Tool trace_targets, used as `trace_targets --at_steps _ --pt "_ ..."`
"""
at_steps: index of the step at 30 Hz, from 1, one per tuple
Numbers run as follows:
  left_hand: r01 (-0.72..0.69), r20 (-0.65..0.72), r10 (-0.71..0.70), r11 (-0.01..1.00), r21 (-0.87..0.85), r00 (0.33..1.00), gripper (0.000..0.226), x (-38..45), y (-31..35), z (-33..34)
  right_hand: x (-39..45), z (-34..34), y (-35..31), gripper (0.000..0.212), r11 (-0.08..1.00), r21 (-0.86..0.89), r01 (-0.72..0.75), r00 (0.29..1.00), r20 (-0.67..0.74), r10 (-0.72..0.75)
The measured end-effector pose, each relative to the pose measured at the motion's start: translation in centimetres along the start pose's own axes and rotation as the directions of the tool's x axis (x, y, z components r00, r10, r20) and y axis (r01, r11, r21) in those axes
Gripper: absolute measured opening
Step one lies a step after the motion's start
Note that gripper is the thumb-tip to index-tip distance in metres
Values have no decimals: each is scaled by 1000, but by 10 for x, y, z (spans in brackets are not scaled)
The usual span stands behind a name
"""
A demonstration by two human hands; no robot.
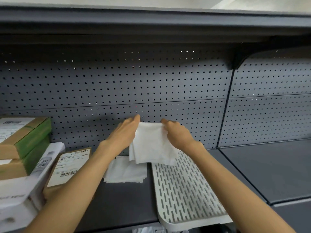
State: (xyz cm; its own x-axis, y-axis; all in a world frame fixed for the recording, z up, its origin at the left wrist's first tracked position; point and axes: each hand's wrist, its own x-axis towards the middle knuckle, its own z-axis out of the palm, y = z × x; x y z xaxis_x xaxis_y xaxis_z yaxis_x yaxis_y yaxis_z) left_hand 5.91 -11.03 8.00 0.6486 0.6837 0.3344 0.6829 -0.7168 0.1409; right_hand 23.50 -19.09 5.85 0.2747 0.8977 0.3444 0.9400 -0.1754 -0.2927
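My left hand and right hand hold a folded sheet between them, above the shelf and just before the perforated back panel. Below it on the shelf, a stack of sheets lies just left of the slotted tray, which reaches the front edge. Farther left sit a labelled parcel, a long carton and, behind them, stacked boxes. A second shelf bay adjoins on the right.
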Motion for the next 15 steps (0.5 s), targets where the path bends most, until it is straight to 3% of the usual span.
trace_targets --at_steps 15 --pt "45 -51 -46 999 -3 998 39 -23 102 2 -55 -57 65 36 998 -33 55 998 -24 -56"
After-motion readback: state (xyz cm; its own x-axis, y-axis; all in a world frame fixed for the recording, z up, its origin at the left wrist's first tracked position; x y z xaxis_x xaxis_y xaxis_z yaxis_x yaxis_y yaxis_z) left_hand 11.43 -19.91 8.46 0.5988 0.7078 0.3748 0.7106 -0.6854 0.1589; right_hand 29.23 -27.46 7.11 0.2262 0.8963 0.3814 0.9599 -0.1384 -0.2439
